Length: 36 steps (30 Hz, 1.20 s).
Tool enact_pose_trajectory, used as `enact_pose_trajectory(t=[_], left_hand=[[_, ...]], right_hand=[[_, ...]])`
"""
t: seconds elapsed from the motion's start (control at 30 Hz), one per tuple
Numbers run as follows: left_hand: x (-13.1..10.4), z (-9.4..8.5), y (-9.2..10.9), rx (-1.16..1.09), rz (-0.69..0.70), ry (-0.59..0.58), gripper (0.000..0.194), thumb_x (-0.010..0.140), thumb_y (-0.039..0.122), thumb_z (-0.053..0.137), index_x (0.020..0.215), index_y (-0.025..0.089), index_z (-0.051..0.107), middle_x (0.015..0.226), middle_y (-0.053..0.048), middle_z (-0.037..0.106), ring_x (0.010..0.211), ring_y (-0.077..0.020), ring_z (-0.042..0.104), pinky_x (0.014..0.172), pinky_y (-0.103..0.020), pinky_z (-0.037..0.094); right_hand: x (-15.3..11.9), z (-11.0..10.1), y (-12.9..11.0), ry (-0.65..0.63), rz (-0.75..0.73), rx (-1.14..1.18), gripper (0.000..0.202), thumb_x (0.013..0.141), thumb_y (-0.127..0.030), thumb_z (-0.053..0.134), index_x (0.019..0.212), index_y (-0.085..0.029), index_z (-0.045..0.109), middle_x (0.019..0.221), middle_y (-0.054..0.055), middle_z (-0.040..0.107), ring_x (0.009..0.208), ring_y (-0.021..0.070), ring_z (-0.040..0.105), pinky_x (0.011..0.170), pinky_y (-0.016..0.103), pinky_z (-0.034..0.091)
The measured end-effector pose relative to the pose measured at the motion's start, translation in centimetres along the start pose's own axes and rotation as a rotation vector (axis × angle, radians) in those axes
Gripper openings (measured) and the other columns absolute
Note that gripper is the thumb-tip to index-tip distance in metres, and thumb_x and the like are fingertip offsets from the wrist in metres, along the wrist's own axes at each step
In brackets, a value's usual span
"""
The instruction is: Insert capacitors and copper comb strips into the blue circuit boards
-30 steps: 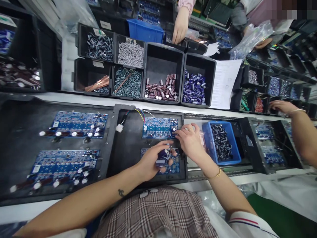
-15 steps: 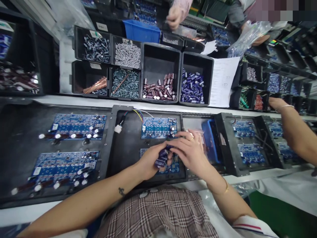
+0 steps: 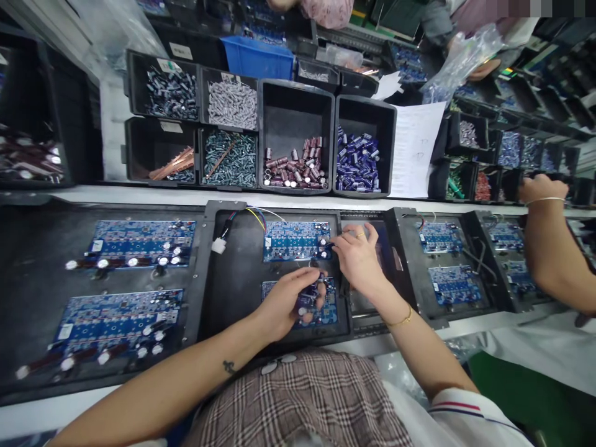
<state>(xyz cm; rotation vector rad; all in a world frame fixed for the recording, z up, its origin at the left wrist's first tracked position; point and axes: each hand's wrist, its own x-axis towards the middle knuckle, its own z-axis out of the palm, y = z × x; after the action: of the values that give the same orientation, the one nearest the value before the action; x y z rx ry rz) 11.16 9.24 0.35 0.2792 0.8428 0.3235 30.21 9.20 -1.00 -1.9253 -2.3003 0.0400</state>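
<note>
In my left hand (image 3: 286, 298) are several dark blue capacitors (image 3: 305, 299), cupped in curled fingers over the lower circuit board (image 3: 329, 310), which it partly covers. My right hand (image 3: 356, 257) is at the right end of the upper circuit board (image 3: 291, 242). Its thumb and index finger pinch a dark capacitor (image 3: 329, 246) beside others standing on that board. Both boards lie in a black tray (image 3: 233, 267). Yellow, white and other wires lead from the upper board toward a white connector (image 3: 218, 245).
Behind the tray stand bins of brown capacitors (image 3: 295, 167), blue capacitors (image 3: 357, 161) and smaller parts. Boards with large capacitors (image 3: 139, 245) lie at left. A co-worker's arm (image 3: 554, 248) reaches over boards at right. A printed sheet (image 3: 416, 149) leans beside the bins.
My right hand has moved away from the left hand, up to the upper board's right end, with a capacitor. The left hand stays near its place. The blue container at right has gone from sight.
</note>
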Motion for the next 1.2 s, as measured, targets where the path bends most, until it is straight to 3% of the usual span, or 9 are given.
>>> enact_pose_trajectory(t=[0.13, 0.27, 0.43, 0.53, 0.67, 0.8, 1.0, 1.2], left_hand=[[0.2, 0.0, 0.1, -0.038, 0.002, 0.086, 0.024, 0.087, 0.027, 0.058, 0.107, 0.014, 0.064, 0.085, -0.003, 0.057, 0.058, -0.0085, 0.055, 0.034, -0.013, 0.030], [0.6, 0.1, 0.0, -0.034, -0.008, 0.105, 0.026, 0.090, 0.034, 0.057, 0.097, 0.010, 0.066, 0.080, -0.003, 0.055, 0.056, -0.0073, 0.053, 0.034, -0.013, 0.029], [0.8, 0.7, -0.3, 0.028, -0.049, 0.117, 0.044, 0.088, 0.053, 0.056, 0.075, 0.011, 0.059, 0.070, -0.002, 0.052, 0.052, -0.0089, 0.052, 0.033, -0.014, 0.027], [0.6, 1.0, -0.5, 0.060, -0.083, 0.057, 0.037, 0.089, 0.048, 0.053, 0.078, 0.013, 0.058, 0.071, -0.003, 0.055, 0.052, -0.0113, 0.054, 0.033, -0.016, 0.028], [-0.1, 0.7, -1.1, 0.052, -0.108, -0.015, 0.019, 0.089, 0.029, 0.047, 0.095, 0.015, 0.059, 0.074, -0.004, 0.058, 0.054, -0.0132, 0.057, 0.033, -0.016, 0.031], [-1.3, 0.0, -2.5, 0.044, -0.067, -0.035, 0.021, 0.090, 0.029, 0.046, 0.099, 0.014, 0.058, 0.078, -0.007, 0.062, 0.054, -0.0138, 0.057, 0.032, -0.017, 0.034], [-3.1, -0.9, -4.4, -0.008, 0.023, -0.008, 0.025, 0.091, 0.033, 0.054, 0.103, 0.012, 0.061, 0.074, -0.004, 0.057, 0.052, -0.0097, 0.053, 0.032, -0.014, 0.033], [-3.0, -1.8, -4.3, -0.075, -0.006, -0.042, 0.026, 0.089, 0.028, 0.052, 0.108, 0.013, 0.062, 0.075, -0.003, 0.055, 0.054, -0.0108, 0.054, 0.033, -0.015, 0.031]], right_hand=[[-0.4, 1.0, 0.8, 0.059, -0.116, 0.006, 0.027, 0.091, -0.009, 0.048, 0.110, -0.019, 0.065, 0.095, 0.004, 0.072, 0.114, 0.0229, 0.052, 0.113, 0.055, 0.012], [-0.9, 1.5, 1.5, 0.127, -0.167, 0.076, 0.022, 0.093, -0.016, 0.052, 0.110, -0.022, 0.065, 0.098, 0.001, 0.074, 0.110, 0.0201, 0.055, 0.114, 0.053, 0.013], [-2.6, -2.1, -1.3, 0.133, -0.043, 0.264, 0.028, 0.093, -0.034, 0.057, 0.120, -0.028, 0.061, 0.101, -0.001, 0.074, 0.112, 0.0199, 0.056, 0.112, 0.049, 0.020], [-3.6, -3.0, -2.4, 0.095, -0.033, 0.296, 0.019, 0.094, -0.029, 0.054, 0.111, -0.030, 0.064, 0.100, -0.003, 0.074, 0.115, 0.0197, 0.054, 0.113, 0.050, 0.016], [-3.6, -0.8, -1.3, 0.112, 0.109, 0.125, 0.015, 0.093, -0.020, 0.053, 0.104, -0.023, 0.063, 0.097, 0.003, 0.073, 0.116, 0.0234, 0.053, 0.112, 0.056, 0.012], [-3.0, 1.3, -0.2, 0.079, 0.141, 0.079, 0.011, 0.093, -0.022, 0.053, 0.101, -0.021, 0.059, 0.102, 0.007, 0.069, 0.116, 0.0235, 0.053, 0.112, 0.055, 0.015], [-2.9, 1.7, -0.6, 0.150, 0.194, 0.154, 0.005, 0.092, -0.026, 0.055, 0.094, -0.022, 0.058, 0.096, 0.004, 0.069, 0.112, 0.0234, 0.054, 0.111, 0.053, 0.019], [-2.4, 1.9, -0.5, 0.153, 0.228, 0.157, 0.009, 0.090, -0.027, 0.055, 0.086, -0.021, 0.060, 0.092, 0.005, 0.068, 0.108, 0.0244, 0.055, 0.108, 0.054, 0.022]])
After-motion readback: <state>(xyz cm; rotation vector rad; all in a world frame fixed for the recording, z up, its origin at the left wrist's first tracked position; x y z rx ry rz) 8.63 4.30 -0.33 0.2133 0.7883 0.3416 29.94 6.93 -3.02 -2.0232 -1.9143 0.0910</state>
